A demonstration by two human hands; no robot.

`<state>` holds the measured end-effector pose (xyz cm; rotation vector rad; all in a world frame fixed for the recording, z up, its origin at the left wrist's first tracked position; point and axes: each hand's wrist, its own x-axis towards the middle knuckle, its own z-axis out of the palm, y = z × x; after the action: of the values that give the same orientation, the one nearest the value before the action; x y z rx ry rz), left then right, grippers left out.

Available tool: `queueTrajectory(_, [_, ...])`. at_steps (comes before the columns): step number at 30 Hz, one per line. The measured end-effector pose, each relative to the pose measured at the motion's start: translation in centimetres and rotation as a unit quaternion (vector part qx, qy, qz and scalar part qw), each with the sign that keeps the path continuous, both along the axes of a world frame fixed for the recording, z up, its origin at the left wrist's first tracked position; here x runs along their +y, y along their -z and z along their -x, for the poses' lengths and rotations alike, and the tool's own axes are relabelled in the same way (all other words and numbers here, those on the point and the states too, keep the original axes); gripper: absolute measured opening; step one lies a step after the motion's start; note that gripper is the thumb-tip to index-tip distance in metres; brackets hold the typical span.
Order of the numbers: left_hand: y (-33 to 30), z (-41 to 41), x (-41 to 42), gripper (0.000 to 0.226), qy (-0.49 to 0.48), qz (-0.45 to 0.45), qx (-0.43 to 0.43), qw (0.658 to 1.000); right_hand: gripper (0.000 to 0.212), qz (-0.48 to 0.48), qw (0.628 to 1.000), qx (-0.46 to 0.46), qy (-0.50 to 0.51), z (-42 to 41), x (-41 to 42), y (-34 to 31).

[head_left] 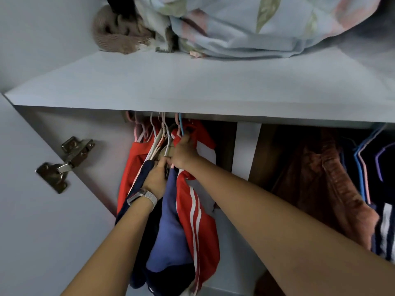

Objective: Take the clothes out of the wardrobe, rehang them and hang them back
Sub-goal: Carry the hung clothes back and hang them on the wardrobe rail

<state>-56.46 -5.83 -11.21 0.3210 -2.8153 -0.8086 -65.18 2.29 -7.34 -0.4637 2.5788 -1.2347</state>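
Both arms reached up into the left bay of the wardrobe (64,221), under its white shelf (192,92). The left hand (155,178), with a mesh-band watch (142,197) on the wrist, was pushed into the packed clothes; its fingers curled round dark fabric and hanger necks in the middle of the bunch, though exactly which item they held was hidden. The right hand (184,152), just at 1 o'clock from the left and touching it, had fingers curled into the same bunch near a blue hanger (181,127), thumb raised toward the hook. The hangers (159,135), pink and white, hung crowded together at 12 o'clock from the hands, hooks out of sight behind the shelf edge. A red garment with white stripes (196,210) hung below the right forearm; a blue-purple garment (171,227) lay between the two forearms. At 3 o'clock, past a white divider (245,146), the right bay held a brown ribbed garment (324,184) and more coloured hangers (363,167). On the shelf lay a pale floral quilt (256,28) and a tan knit item (113,37). A door hinge (66,161) sat at 9 o'clock.
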Motion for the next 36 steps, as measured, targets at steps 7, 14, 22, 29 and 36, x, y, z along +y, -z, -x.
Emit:
queueTrajectory(7, [0.6, -1.0, 2.9, 0.027, -0.034, -0.025, -0.032, 0.999, 0.086, -0.077, 0.984, 0.139, -0.077, -3.6, 5.2, 1.6])
queueTrajectory(14, [-1.8, -4.5, 7.4, 0.019, -0.089, -0.014, 0.219, 0.972, 0.055, -0.105, 0.95, 0.224, -0.188, -7.6, 16.6, 3.8])
queueTrajectory(22, [-2.4, -3.2, 21.5, 0.035, 0.204, -0.086, 0.089, 0.971, 0.058, -0.597, 0.768, 0.232, 0.022, -1.9, 31.8, -0.7])
queueTrajectory(29, [1.2, -1.5, 35.4, 0.08, 0.229, -0.255, -0.152, 0.927, 0.061, -0.656, 0.737, 0.159, 0.044, -0.8, 38.8, -1.3])
queueTrajectory(36, [2.5, 1.1, 43.0, 0.078, 0.226, -0.231, -0.154, 0.934, 0.073, -0.587, 0.798, 0.124, 0.052, 0.4, 41.4, 0.1])
